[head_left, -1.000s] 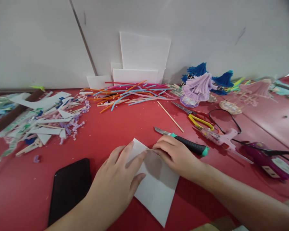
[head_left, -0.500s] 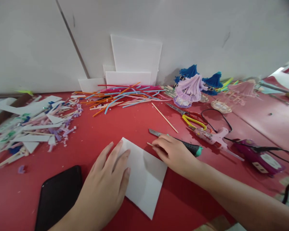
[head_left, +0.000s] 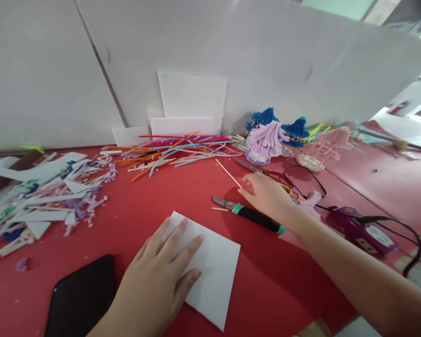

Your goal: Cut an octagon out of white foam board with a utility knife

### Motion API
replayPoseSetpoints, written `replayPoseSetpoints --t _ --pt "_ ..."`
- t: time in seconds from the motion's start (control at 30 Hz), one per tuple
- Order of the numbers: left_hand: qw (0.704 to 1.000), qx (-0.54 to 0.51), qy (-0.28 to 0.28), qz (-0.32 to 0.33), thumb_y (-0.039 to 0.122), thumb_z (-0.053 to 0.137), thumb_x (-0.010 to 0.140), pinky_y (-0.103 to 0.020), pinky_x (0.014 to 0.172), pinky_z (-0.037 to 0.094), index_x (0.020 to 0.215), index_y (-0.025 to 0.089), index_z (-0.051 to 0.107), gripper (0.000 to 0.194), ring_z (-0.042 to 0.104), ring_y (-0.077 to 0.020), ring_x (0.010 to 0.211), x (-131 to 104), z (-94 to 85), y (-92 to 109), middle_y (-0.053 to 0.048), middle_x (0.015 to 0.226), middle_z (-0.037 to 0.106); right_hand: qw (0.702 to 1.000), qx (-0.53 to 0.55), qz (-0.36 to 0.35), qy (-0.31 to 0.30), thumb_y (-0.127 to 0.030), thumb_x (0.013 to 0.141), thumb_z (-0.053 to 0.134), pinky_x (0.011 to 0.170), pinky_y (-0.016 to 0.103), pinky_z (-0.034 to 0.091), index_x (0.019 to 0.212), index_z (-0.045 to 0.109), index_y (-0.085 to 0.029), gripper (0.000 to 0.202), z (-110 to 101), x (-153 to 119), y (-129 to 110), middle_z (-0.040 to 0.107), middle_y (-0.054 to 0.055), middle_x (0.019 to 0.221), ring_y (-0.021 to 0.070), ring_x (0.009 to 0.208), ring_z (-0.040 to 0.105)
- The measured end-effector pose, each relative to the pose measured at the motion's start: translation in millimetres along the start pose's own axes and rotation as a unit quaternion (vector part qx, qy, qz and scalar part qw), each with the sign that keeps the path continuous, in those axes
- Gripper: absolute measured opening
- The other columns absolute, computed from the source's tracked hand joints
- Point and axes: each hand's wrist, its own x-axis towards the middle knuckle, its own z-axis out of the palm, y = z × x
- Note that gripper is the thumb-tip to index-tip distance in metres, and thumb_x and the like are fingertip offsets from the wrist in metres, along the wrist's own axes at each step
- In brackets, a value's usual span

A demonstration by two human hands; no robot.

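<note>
My left hand lies flat with fingers spread on a white foam board piece, holding it against the red table. Farther right, my right hand is closed at the near end of a thin wooden stick, thumb and fingertips pinched on it. Just below that hand lies a black and teal utility knife, its blade pointing left. Beside the blade rests a short stick piece. The right hand partly hides the scissors and yellow-handled pliers.
A black phone lies left of my left hand. Foam and stick scraps pile at the left. Colourful pipe cleaners lie before leaning white boards. Small craft pavilions, a pink glue gun and a purple power strip stand right.
My right hand has let go of the short stick piece beside the knife blade and moved up and right to the longer stick. My left hand stays on the board; the view has shifted.
</note>
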Motion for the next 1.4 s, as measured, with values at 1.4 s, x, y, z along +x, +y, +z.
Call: replayPoseSetpoints --t 1.4 --pt "0.99 0.03 0.116 0.068 0.019 0.056 0.089 -0.034 0.08 0.053 0.11 0.018 0.066 0.023 0.063 -0.0235 0.102 -22.2 1.0 66.4 -0.004 0.114 0.07 0.927 0.278 -0.249 -0.029 -0.007 0.09 0.051 0.072 0.028 0.055 0.1 0.064 -0.021 0.022 5.3 -99.6 -13.9 0.066 0.005 0.087 0.0168 0.079 0.064"
